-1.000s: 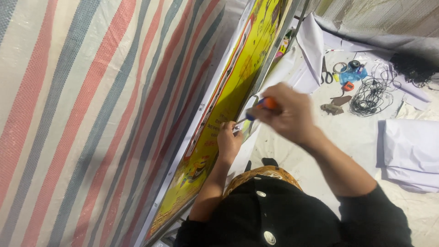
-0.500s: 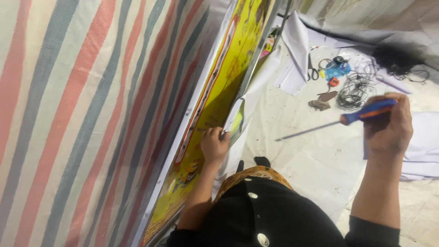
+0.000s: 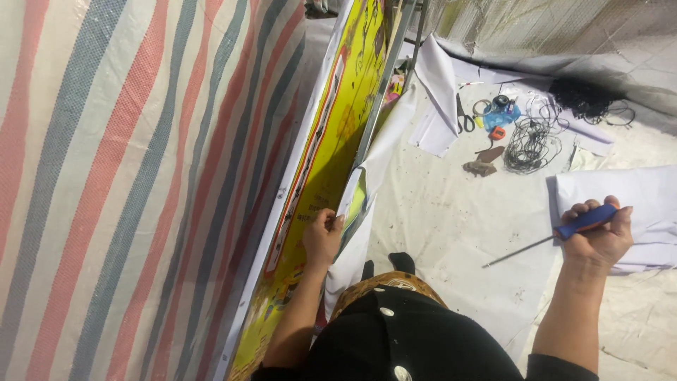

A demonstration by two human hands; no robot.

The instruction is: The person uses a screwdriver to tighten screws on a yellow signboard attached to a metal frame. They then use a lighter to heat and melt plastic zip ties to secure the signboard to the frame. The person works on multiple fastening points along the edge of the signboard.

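Observation:
My right hand (image 3: 599, 236) is closed around the blue handle of a long screwdriver (image 3: 557, 236), held out to the right with its thin shaft pointing down-left over the white floor sheet. My left hand (image 3: 322, 236) pinches the loose white edge of a yellow printed banner (image 3: 338, 134) against its metal frame (image 3: 384, 92). The banner stands on edge and leans toward a striped red, blue and white tarpaulin (image 3: 127, 176) on the left.
On the white floor sheet (image 3: 451, 204) at the back lie scissors (image 3: 462, 120), tape rolls (image 3: 493, 104), a coil of black wire (image 3: 529, 144), a small orange item and white sheets (image 3: 620, 194). My dark-clothed body fills the bottom.
My right hand has swung the screwdriver away from the banner edge to the right and lowered it slightly. My left hand has stayed on the banner edge.

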